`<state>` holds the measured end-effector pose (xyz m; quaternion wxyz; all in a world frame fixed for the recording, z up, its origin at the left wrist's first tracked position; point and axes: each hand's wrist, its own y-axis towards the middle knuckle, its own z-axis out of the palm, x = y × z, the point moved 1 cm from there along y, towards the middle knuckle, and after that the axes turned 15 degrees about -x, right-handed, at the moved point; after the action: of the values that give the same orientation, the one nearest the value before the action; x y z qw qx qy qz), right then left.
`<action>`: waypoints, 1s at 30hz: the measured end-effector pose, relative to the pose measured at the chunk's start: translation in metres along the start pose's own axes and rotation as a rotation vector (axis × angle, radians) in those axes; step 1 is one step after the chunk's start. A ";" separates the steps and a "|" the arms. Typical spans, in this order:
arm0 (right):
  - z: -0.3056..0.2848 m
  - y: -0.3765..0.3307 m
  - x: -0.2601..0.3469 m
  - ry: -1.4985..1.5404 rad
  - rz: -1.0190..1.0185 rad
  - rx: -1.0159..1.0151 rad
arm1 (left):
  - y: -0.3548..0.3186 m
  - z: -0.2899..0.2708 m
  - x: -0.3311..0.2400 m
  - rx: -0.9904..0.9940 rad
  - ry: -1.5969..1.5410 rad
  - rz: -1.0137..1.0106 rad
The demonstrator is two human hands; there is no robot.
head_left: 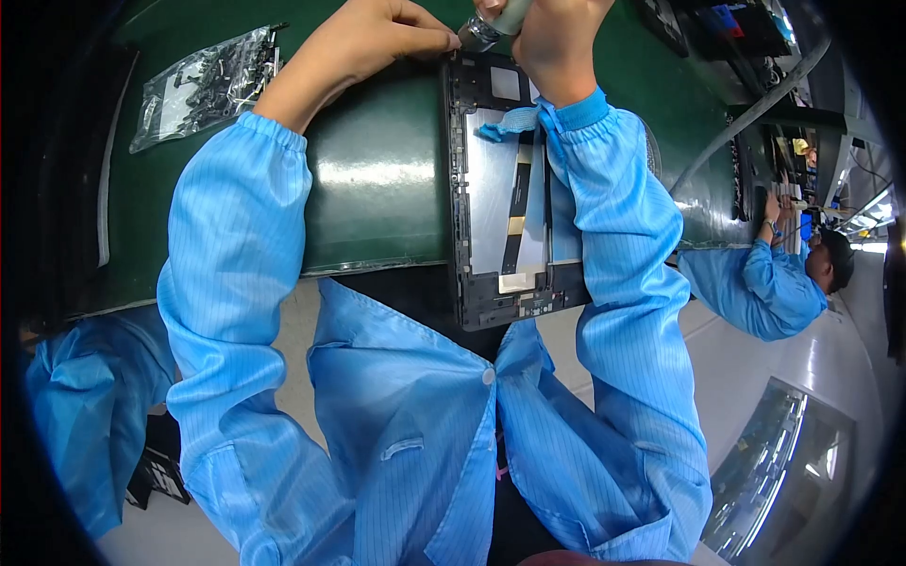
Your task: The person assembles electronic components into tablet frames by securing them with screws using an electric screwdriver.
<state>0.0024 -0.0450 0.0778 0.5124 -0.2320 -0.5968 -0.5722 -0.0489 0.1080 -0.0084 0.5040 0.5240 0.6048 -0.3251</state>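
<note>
- Right hand (557,38), top centre of the frame: fingers wrapped tight around a grey cylindrical tool, apparently a powered screwdriver (495,24). The tool's upper body runs out of the frame; its metal nose points down-left toward the top left corner of the work.
- Left hand (377,38), upper centre-left: fingers drawn together, tips pressed at the tool's nose and the frame corner. Whether they pinch a small part cannot be told.
- Workpiece: an opened flat device chassis, tablet-like, with dark frame (455,189) and bare silver inner plate, lying on the green bench mat (377,189). Its long axis runs from the top of the picture down toward the person; its near end overhangs the mat edge.
- Governing relation: the tool nose meets the chassis at its far left corner, directly below and between both hands. The left fingertips are nearest the contact point; the right hand sits just right of it, its forearm lying along the chassis's right side.
- A black and gold flex ribbon (514,208) runs lengthwise down the plate.
- A clear bag of small dark parts (203,80) lies upper left, well apart from both hands.
- A second person in blue (764,283) works at right.
</note>
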 end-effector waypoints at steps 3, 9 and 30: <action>0.001 0.000 -0.001 0.030 0.024 -0.003 | 0.000 0.001 0.003 -0.017 0.011 0.008; 0.003 -0.001 -0.001 0.058 0.027 -0.015 | 0.000 0.001 0.005 -0.022 0.031 0.008; 0.004 -0.005 -0.004 0.005 0.006 -0.006 | -0.016 0.002 -0.028 -0.076 -0.112 -0.123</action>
<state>-0.0015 -0.0413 0.0731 0.5149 -0.2338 -0.5931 -0.5731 -0.0654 0.0942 0.0152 0.5355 0.4473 0.6187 -0.3611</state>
